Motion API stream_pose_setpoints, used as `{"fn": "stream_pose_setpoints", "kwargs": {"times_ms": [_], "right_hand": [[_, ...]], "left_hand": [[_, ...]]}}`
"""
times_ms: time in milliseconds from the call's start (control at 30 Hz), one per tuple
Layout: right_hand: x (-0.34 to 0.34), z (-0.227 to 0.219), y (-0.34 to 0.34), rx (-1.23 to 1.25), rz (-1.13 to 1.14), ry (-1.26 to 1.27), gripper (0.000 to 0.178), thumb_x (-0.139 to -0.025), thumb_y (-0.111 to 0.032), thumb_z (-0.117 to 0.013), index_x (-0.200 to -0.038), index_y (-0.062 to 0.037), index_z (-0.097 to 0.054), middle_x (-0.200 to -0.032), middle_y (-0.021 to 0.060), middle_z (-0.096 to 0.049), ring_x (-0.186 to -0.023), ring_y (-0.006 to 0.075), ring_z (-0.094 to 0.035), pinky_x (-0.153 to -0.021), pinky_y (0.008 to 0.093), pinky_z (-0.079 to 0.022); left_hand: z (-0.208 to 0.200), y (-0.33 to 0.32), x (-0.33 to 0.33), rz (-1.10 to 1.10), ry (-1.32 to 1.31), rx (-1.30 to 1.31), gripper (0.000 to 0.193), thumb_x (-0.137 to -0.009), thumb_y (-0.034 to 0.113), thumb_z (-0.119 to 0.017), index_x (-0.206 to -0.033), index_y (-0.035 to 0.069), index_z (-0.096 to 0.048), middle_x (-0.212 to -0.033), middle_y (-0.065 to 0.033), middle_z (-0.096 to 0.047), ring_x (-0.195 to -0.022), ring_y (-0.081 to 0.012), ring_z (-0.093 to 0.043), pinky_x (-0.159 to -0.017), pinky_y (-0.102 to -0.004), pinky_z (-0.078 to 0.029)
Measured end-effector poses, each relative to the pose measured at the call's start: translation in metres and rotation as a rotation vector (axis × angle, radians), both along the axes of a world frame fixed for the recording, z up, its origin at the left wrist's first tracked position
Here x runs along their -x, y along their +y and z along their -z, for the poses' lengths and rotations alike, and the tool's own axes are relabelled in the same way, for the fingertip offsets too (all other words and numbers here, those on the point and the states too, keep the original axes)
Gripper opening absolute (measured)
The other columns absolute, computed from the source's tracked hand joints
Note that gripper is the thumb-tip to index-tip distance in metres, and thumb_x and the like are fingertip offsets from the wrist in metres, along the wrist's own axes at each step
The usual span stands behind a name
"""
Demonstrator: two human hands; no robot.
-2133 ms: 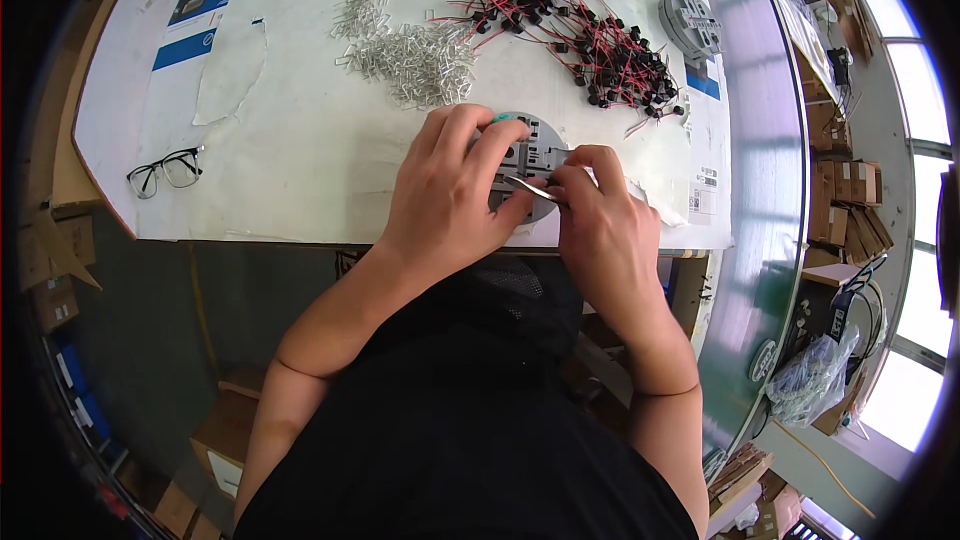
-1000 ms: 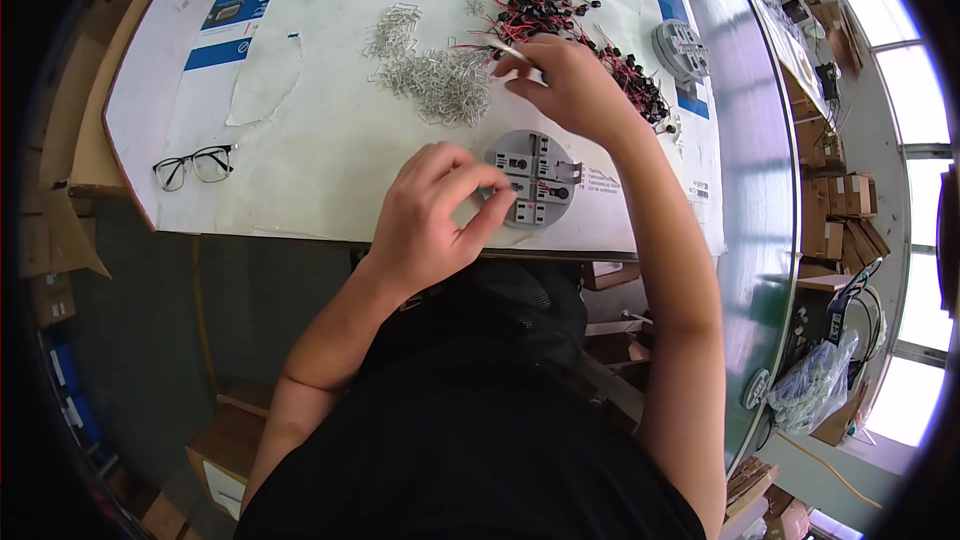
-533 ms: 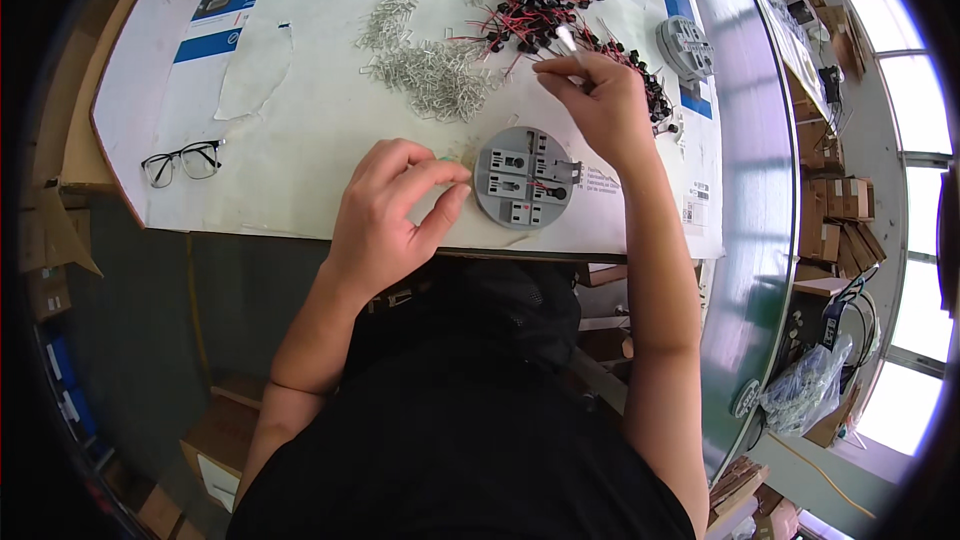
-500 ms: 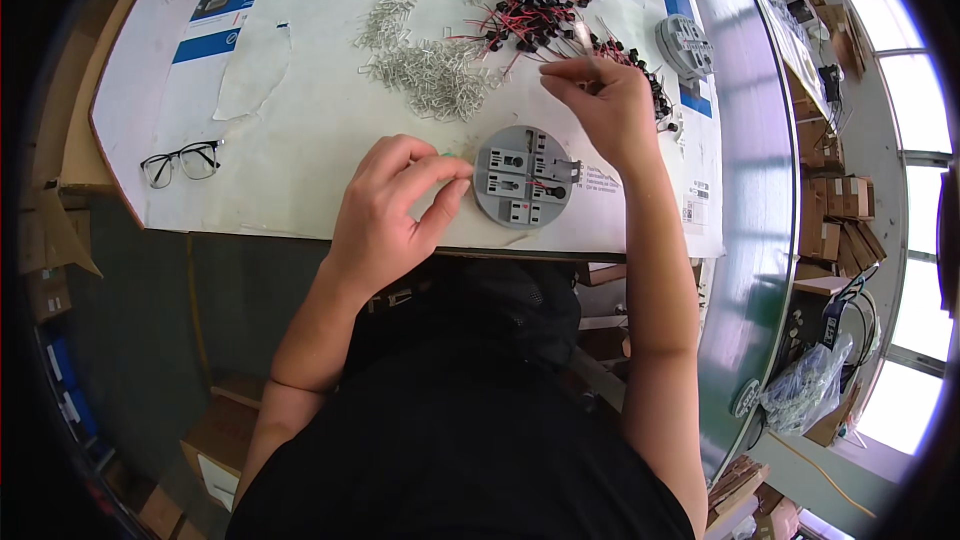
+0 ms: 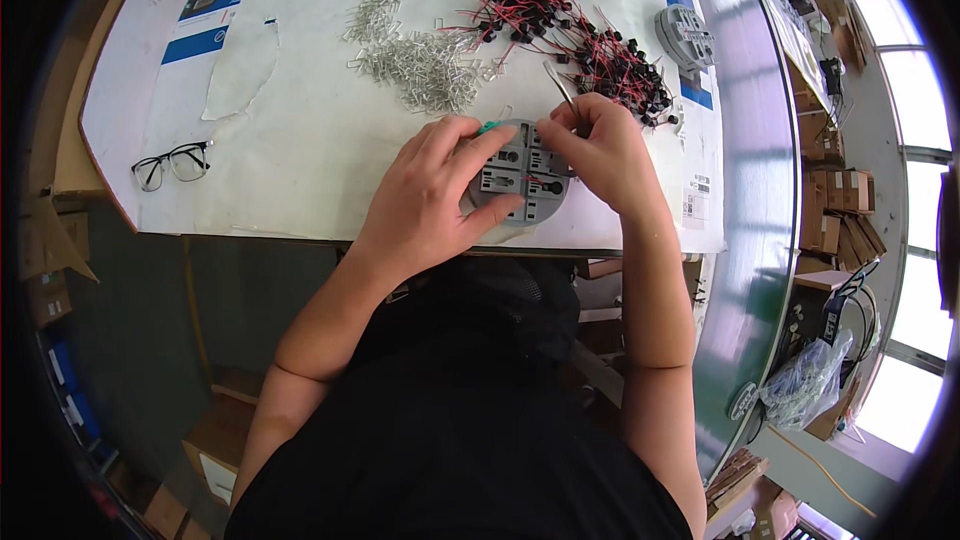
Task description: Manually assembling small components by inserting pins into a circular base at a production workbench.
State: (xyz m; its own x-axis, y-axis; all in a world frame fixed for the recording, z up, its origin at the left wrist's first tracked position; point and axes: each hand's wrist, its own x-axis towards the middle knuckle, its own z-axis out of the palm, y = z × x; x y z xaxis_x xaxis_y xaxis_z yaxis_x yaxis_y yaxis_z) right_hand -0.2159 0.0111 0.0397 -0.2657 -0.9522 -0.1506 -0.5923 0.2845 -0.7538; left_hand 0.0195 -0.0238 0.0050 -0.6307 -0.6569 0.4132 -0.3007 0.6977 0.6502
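Observation:
A grey round plastic disc [image 5: 548,208] with moulded slots lies near the table's front edge. A small black round part with red wires [image 5: 551,187] sits in it. My left hand [image 5: 425,185] grips its left side, thumb and index finger on the upper face. Beside the left fingertips shows a small green piece [image 5: 489,127]; whether they hold it is hidden. Fingers closed, my right hand [image 5: 605,152] holds a slim metal tool [image 5: 560,86] whose visible end points up and away from me. The right fingertips are over the disc's upper right edge.
Loose bent metal clips [image 5: 425,70] lie beyond the disc, with black parts on red wires [image 5: 615,65] to their right. Glasses [image 5: 172,166] rest at the left. Stacked grey discs [image 5: 686,37] stand at the far right, beside a glossy partition [image 5: 745,190].
My left hand has moved right onto the disc. My right hand has come down and nearer, with the metal tool, to the disc's edge.

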Motion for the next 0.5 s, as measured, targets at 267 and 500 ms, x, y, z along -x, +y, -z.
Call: {"fn": "stream_pose_setpoints", "kwargs": {"times_ms": [267, 500], "right_hand": [[-0.0062, -0.0031, 0.0034, 0.034, 0.03, -0.094, 0.025, -0.087, -0.015, -0.076, -0.087, 0.0078, -0.069, -0.094, 0.0159, -0.069, -0.079, 0.0237, -0.067, -0.073, 0.0361, -0.054], [-0.006, 0.0022, 0.0062, 0.091, 0.038, -0.112, 0.022, -0.088, -0.013, -0.075, -0.085, 0.0072, -0.067, -0.096, 0.0147, -0.069, -0.08, 0.0217, -0.067, -0.073, 0.0347, -0.053]], "left_hand": [[0.0001, 0.0, -0.001, 0.004, -0.004, -0.015, 0.062, -0.088, 0.035, -0.085, -0.142, 0.01, -0.064, -0.126, -0.0111, -0.061, -0.112, -0.032, -0.064, -0.097, -0.0447, -0.054], [-0.0007, 0.0, 0.0, 0.008, 0.0, -0.013, 0.063, -0.088, 0.034, -0.085, -0.142, 0.011, -0.064, -0.124, -0.0109, -0.06, -0.11, -0.0313, -0.064, -0.096, -0.0443, -0.054]]}}
